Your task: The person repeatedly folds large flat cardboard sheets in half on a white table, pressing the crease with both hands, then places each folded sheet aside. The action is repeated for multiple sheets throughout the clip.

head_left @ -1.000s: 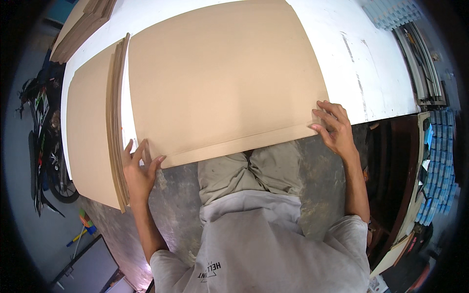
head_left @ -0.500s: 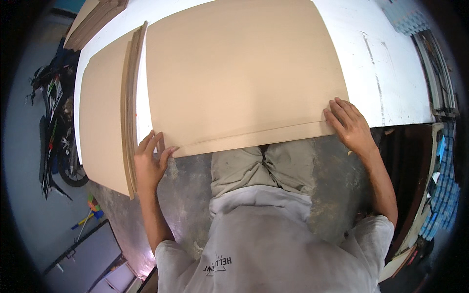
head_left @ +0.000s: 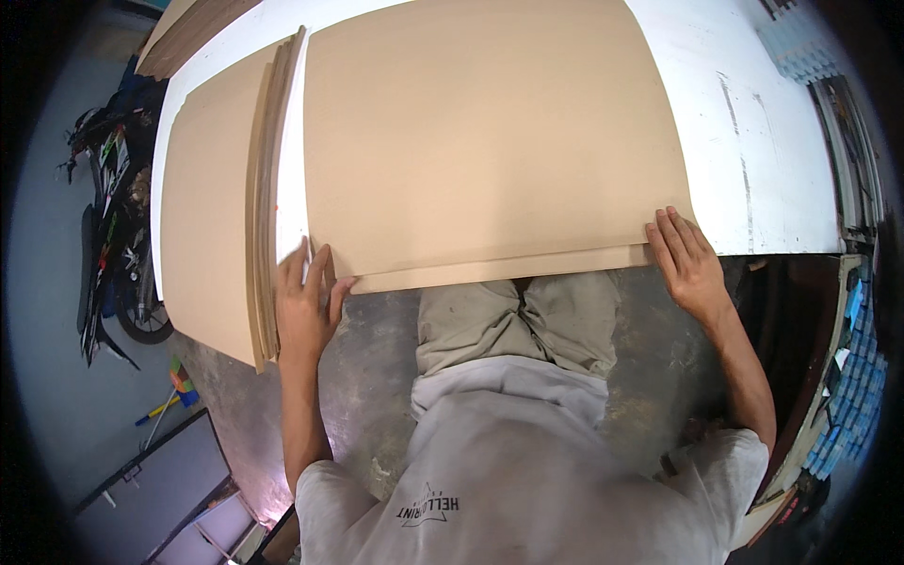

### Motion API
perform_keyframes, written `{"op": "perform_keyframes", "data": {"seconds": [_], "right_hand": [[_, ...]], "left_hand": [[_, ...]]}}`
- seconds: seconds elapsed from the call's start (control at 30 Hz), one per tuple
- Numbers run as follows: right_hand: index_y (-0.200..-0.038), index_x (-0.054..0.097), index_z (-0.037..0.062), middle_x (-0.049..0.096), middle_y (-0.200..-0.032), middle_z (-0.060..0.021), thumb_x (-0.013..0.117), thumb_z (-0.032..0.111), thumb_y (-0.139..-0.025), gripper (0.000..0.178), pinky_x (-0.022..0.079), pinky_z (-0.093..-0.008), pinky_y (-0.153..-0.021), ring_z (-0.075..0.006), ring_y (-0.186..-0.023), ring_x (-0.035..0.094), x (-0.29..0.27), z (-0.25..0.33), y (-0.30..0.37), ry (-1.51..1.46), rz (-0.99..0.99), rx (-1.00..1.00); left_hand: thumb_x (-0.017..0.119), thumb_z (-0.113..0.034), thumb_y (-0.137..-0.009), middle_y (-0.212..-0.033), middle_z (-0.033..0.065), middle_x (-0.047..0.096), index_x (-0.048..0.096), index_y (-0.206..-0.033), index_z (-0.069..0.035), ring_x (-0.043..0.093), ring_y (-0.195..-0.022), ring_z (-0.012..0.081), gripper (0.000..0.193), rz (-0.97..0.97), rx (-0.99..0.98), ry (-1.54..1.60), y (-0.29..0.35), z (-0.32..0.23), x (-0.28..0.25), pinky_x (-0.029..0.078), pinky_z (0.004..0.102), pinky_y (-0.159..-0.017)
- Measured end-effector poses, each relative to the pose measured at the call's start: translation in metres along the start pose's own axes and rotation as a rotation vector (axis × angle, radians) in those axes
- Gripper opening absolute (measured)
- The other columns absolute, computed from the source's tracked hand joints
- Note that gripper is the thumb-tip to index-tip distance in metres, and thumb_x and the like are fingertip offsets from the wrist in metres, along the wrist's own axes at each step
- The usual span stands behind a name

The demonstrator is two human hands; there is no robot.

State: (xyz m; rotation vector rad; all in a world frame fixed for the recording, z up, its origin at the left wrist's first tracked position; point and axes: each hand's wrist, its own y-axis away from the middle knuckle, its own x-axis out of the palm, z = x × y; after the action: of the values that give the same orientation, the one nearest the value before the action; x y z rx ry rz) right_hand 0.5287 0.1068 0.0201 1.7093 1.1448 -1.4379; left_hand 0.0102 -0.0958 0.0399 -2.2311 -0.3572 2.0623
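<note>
- Big brown sheet (head_left: pixel 494 132): flat at 12 o'clock.
- Left hand (head_left: pixel 307 306): fingers wide, at its 7 o'clock corner.
- Right hand (head_left: pixel 695 271): fingers together on its 4 o'clock corner; can't tell if gripping.
- Bottom strip (head_left: pixel 499 269) looks nearly straight.
- 9 o'clock pile (head_left: pixel 212 207): done or waiting, can't tell.

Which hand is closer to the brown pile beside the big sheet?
Left: the left hand is just beside the brown pile; the right hand is farther away, at the big sheet's near right corner.
</note>
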Motion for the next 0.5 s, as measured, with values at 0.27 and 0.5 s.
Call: {"op": "perform_keyframes", "data": {"seconds": [0.27, 0.5], "right_hand": [[-0.131, 0.066, -0.0047, 0.064, -0.139, -0.0250, 0.067, 0.007, -0.084, 0.048, 0.052, -0.0539, -0.107, -0.0418, -0.131, 0.062, 0.004, 0.009, 0.001, -0.079, -0.119, 0.129], [-0.115, 0.074, 0.0007, 0.066, -0.119, -0.0157, 0.072, 0.006, -0.080, 0.036, 0.051, -0.0518, -0.099, -0.0340, -0.114, 0.066, 0.007, 0.061, -0.047, -0.252, -0.405, 0.184]], "left_hand": [[0.086, -0.018, -0.084, -0.117, 0.0082, 0.072, 0.079, -0.111, -0.010, 0.067, -0.110, 0.0292, 0.030, -0.048, 0.369, 0.323, -0.035, -0.086, 0.035, 0.054, 0.0436, -0.092], [0.086, -0.008, -0.078, -0.101, 0.0051, 0.070, 0.078, -0.104, -0.008, 0.065, -0.097, 0.0267, 0.027, -0.195, 0.404, 0.350, -0.042, -0.090, 0.051, 0.051, 0.0435, -0.085]]}}
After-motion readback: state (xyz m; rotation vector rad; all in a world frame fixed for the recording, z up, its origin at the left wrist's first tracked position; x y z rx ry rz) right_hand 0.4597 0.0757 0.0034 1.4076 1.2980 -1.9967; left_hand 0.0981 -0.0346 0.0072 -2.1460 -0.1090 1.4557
